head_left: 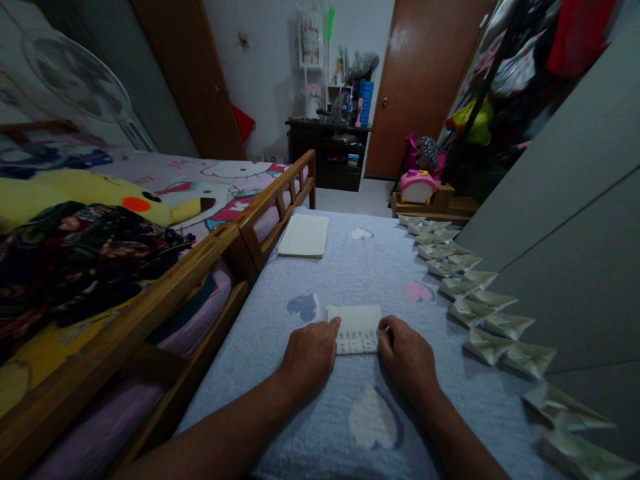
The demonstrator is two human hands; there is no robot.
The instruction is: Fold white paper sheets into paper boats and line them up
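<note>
Head view. The paper [356,320] is lying flat on the bedspread [360,277], between the two hands; taking it as the landmark for all places below. Its near part is showing a patterned band, print or holes, too dim to tell.

Left hand [310,353]: its grip is closing narrowly on the paper's left edge, fingertips resting on top; the thumb is not showing clearly. Right hand [406,353]: its grip is pinching the right edge between thumb and curled fingers.

Stack [303,235] of sheets is sitting beyond the paper and to its left, well apart. Folded shapes [480,310] are standing in a double row to its right, running from far to near. Rail [150,300] is running along its left, well apart.

Step, as judged: the hands are squaring or creasing the paper. Next move, as judged, is calling for both edges staying aligned and even finger pressure along the fold.
</note>
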